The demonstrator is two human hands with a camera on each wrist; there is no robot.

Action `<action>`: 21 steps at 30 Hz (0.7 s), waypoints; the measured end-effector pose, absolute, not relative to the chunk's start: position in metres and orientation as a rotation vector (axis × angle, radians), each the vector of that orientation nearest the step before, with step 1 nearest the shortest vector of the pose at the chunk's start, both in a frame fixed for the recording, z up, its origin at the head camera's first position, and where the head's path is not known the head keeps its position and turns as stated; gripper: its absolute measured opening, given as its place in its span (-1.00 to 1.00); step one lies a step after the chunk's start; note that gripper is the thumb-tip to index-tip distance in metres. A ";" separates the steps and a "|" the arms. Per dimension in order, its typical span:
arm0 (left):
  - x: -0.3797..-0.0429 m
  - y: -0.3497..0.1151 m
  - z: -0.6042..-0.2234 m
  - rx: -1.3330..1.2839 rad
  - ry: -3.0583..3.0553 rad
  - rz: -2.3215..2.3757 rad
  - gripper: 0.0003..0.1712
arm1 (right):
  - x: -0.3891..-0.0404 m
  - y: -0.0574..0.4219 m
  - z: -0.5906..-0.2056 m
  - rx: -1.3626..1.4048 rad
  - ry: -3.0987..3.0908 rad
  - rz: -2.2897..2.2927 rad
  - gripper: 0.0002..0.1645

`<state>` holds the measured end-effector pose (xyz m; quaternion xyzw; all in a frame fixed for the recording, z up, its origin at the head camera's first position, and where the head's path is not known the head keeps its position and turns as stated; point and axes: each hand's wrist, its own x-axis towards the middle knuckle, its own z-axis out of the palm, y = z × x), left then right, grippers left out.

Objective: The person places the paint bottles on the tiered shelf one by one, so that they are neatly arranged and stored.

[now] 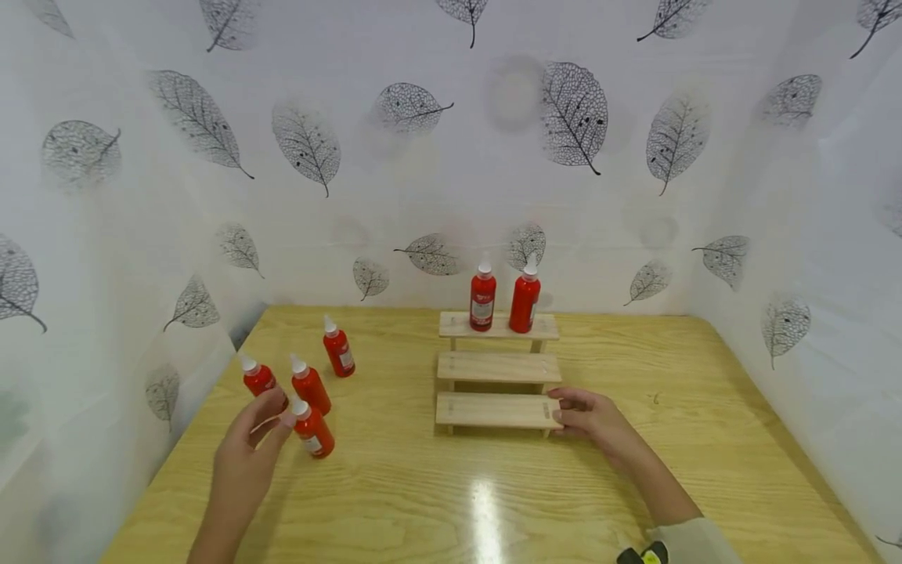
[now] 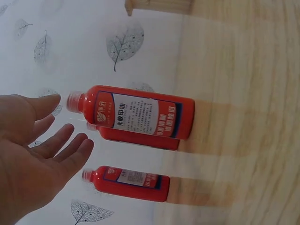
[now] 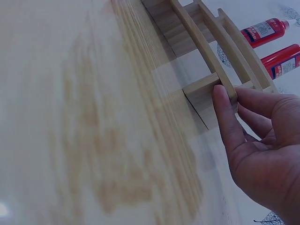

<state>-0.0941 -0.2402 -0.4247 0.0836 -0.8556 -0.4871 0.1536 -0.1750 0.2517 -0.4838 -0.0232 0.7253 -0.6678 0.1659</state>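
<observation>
A three-tier wooden stand point(image 1: 499, 366) is on the table. Its lowest tier is pinched at the right end between the thumb and fingers of my right hand point(image 1: 595, 421), as the right wrist view also shows point(image 3: 267, 136). My left hand point(image 1: 247, 454) hovers at the left beside a group of red stamp-ink bottles with white pointed caps. Closest to it is the front ink bottle point(image 1: 314, 431); in the left wrist view the spread fingers are just short of the bottle's point(image 2: 140, 112) cap. Three more bottles stand behind, one point(image 1: 261, 379) partly hidden by that hand.
Two red ink bottles point(image 1: 482, 301) point(image 1: 524, 301) stand on the stand's top tier. White sheeting with a leaf print point(image 1: 437, 188) encloses the back and sides of the wooden table point(image 1: 395, 501). On the right sleeve's cuff is a black and yellow item point(image 1: 651, 554).
</observation>
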 end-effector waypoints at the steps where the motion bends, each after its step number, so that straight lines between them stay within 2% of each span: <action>1: -0.095 -0.241 -0.427 0.247 -2.482 -1.419 -0.40 | -0.175 0.252 -0.484 -0.077 2.067 -1.900 -0.36; 21: -0.106 -0.239 -0.443 0.272 -2.648 -1.638 -0.33 | -0.173 0.252 -0.482 -0.083 2.058 -1.915 -0.35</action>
